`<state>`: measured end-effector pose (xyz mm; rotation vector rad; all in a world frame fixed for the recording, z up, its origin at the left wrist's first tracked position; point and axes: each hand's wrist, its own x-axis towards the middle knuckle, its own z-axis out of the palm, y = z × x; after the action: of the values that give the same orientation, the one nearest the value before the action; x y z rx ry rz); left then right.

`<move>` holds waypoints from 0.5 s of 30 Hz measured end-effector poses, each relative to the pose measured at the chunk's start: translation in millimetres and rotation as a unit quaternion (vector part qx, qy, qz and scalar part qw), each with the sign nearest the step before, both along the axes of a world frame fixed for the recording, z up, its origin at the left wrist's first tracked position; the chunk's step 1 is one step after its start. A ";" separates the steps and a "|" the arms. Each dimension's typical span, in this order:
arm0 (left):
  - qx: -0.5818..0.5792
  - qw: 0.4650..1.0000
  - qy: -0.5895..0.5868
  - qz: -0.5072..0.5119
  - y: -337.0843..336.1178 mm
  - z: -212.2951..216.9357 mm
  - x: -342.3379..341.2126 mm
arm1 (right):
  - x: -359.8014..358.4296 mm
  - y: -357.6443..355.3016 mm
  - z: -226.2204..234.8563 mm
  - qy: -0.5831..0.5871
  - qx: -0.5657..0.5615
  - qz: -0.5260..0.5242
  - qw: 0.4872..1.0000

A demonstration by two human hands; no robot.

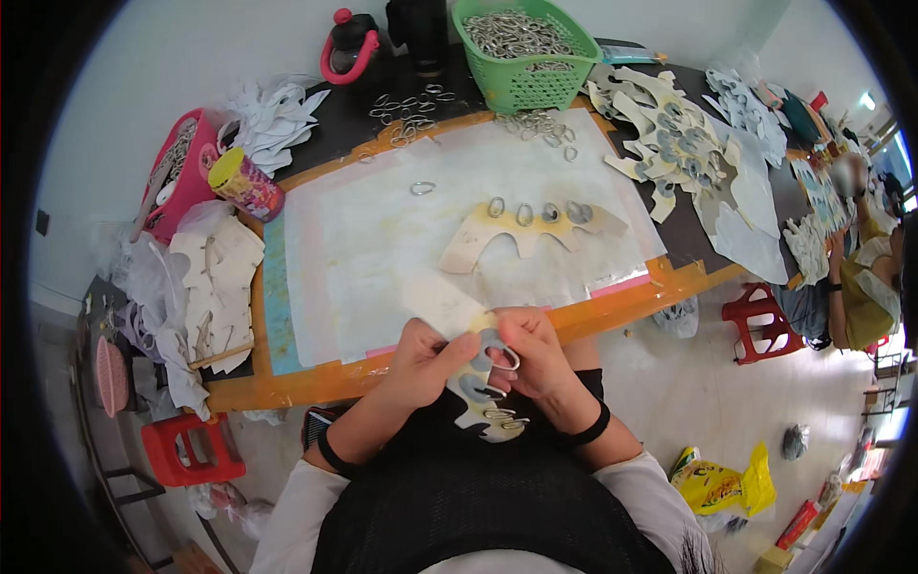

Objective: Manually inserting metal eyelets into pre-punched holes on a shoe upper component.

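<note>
A cream, scallop-edged cut-out piece (pixel 442 304) with grey tabs and oval metal rings is held up in front of me, over the table's near edge. My left hand (pixel 421 368) pinches it with thumb and fingers. On its other side, my right hand (pixel 537 356) is closed on the piece by a grey tab, next to a metal ring (pixel 513 359). More rings (pixel 504 417) hang along its lower end. A similar cream piece (pixel 467 241) lies flat on the white sheet (pixel 354 258), with several rings along its upper edge. A single ring (pixel 423 188) rests farther left.
At the back stand a green basket of rings (pixel 531 81) and a pink-handled bottle (pixel 352 48). Loose rings (pixel 406 120) lie nearby. Left are a pink basket (pixel 196 182), a yellow-lidded can (pixel 251 187) and stacked pieces (pixel 215 287); right, a pile of pieces (pixel 660 134).
</note>
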<state>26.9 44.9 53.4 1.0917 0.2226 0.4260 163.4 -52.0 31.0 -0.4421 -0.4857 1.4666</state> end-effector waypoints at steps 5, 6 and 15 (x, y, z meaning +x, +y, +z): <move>0.008 0.996 -0.008 0.093 5.5 5.2 3.6 | 3.7 -1.6 2.8 -0.108 0.061 -0.082 0.989; 0.050 0.993 0.016 0.109 6.6 -2.8 2.4 | -0.1 -4.7 6.0 -0.174 0.019 -0.097 0.980; -0.023 0.990 -0.113 0.083 8.5 -15.4 -0.1 | -4.7 0.6 5.4 -0.144 -0.051 -0.169 0.974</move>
<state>26.7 53.3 38.0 0.9752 0.1221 0.6856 158.7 -51.4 36.4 -0.7874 -0.5364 1.1057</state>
